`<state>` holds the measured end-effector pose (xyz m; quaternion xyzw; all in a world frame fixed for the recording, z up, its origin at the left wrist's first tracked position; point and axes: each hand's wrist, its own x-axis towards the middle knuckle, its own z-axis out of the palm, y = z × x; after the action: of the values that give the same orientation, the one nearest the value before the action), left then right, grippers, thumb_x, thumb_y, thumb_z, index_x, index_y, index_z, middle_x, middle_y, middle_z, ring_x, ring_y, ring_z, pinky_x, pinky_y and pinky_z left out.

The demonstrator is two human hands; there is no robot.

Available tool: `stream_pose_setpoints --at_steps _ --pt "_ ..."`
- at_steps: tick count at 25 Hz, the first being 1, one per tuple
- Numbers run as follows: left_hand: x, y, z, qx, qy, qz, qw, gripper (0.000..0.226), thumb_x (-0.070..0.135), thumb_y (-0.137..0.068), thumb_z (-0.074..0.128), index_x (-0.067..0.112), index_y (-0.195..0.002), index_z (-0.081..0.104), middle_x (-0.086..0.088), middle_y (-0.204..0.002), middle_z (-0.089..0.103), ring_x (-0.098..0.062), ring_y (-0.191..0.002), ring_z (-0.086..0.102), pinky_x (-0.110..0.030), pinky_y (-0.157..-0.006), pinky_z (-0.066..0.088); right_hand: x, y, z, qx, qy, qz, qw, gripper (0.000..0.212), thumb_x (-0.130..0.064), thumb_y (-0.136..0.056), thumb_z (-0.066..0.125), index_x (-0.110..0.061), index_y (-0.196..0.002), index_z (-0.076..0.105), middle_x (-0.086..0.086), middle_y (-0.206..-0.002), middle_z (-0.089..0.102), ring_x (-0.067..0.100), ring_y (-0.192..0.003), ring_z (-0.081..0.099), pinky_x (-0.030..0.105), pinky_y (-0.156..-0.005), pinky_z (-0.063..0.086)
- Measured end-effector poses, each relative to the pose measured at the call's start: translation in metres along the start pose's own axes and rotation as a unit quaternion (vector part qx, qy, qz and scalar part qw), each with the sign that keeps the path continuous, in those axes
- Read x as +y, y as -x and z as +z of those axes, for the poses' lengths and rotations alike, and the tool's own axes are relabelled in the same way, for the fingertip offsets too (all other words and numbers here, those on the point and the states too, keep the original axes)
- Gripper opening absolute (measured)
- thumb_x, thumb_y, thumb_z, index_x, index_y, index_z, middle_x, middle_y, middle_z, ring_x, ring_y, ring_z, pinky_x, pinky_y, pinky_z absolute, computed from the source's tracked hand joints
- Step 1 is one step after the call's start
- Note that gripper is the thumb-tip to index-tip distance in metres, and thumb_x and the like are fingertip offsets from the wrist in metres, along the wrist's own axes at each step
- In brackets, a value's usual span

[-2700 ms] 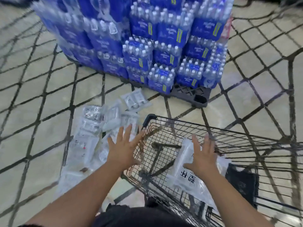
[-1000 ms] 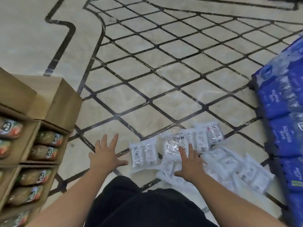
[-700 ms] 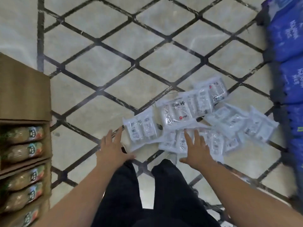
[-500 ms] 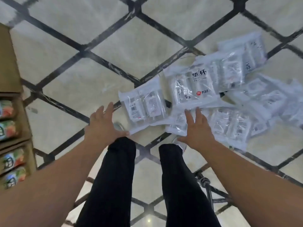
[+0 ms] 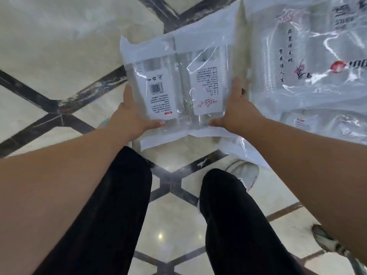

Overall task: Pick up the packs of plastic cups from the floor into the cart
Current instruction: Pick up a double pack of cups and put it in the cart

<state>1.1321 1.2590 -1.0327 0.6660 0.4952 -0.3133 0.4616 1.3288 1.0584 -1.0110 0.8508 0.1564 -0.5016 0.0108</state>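
A person's left hand (image 5: 131, 116) and right hand (image 5: 234, 110) clasp a pack of plastic cups (image 5: 178, 86) by its sides. More packs (image 5: 309, 62) lie on the floor (image 5: 49, 46).

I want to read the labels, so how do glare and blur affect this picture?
Head view: white glare streaks cross the held pack; its barcode shows, small print stays illegible. The neighbouring pack is glossier. Ceiling lights reflect off the floor; wide-angle stretch enlarges both forearms.
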Motion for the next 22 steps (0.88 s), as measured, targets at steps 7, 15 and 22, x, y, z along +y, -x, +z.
stream_pose_setpoints --at_steps 7,15,22 --pt "0.023 0.027 0.004 0.114 0.055 0.025 0.992 0.146 0.032 -0.061 0.097 0.033 -0.158 -0.012 -0.005 -0.16 0.019 -0.023 -0.144 0.031 -0.042 -0.114 0.027 -0.011 0.013 -0.01 0.051 -0.028 -0.046 0.997 0.136 -0.031 -0.08 0.088 -0.025 -0.162 -0.019 0.015 -0.16 0.036 0.036 -0.128 0.056 0.048 -0.105 0.049" --pt "0.118 0.251 -0.11 0.194 0.016 0.089 0.977 0.135 0.024 -0.06 0.096 0.03 -0.158 0.004 -0.005 -0.146 0.031 0.006 -0.095 0.023 -0.035 -0.091 0.037 -0.05 0.23 -0.129 0.071 -0.101 -0.083 0.989 0.128 -0.034 -0.086 0.079 -0.025 -0.161 -0.024 0.012 -0.159 0.037 0.033 -0.126 0.055 0.045 -0.103 0.049" --pt "0.272 0.475 -0.155 0.187 -0.012 0.199 0.962 0.135 0.029 -0.051 0.097 0.032 -0.155 0.011 -0.013 -0.134 0.045 -0.026 -0.11 0.054 -0.056 -0.094 0.052 0.008 0.47 -0.285 0.162 -0.155 -0.061 0.973 0.128 -0.036 -0.087 0.078 -0.025 -0.161 -0.025 0.013 -0.146 0.044 0.031 -0.12 0.055 0.037 -0.097 0.046"
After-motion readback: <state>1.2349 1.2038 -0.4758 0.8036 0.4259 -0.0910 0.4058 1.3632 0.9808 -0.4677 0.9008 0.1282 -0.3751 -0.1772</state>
